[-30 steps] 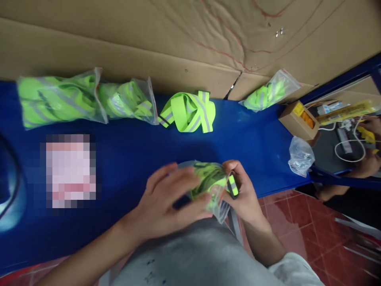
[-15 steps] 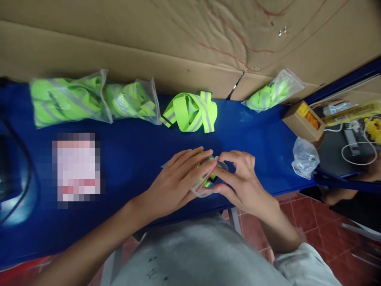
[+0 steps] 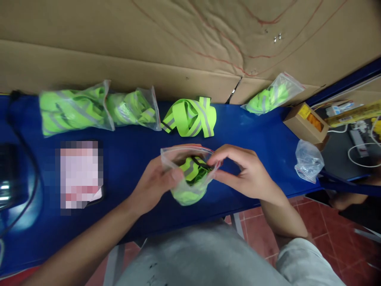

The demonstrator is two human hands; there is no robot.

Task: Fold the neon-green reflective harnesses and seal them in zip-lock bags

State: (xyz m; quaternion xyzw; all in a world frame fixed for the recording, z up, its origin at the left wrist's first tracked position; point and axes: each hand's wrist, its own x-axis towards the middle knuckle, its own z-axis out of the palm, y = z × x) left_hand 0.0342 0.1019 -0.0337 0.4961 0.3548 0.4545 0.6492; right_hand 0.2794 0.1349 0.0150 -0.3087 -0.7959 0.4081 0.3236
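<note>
Between my hands is a clear zip bag [image 3: 190, 195] with its mouth open toward me. Inside it lies a bundled neon-yellow reflective strap [image 3: 190, 169] with grey stripes and a black end. My left hand [image 3: 160, 174] grips the bag's left side, the thumb on the front and the fingers hidden behind. With thumb and index finger my right hand [image 3: 241, 171] pinches the bag's right rim. Behind the bag, a loose bundle of the same reflective strap [image 3: 190, 117] rests on the blue table [image 3: 127, 159].
Filled bags of straps [image 3: 74, 111] stand along the cardboard wall at the left, another filled bag [image 3: 270, 95] at the right. A crumpled plastic bag [image 3: 308, 159] and a small cardboard box [image 3: 306, 123] are at the right edge. A blurred-out flat item [image 3: 79, 174] lies left. Another person's arm [image 3: 351, 200] shows far right.
The bag has been turned upright with its mouth spread open. My left hand has moved from over the bag to its left side; my right hand now pinches its rim.
</note>
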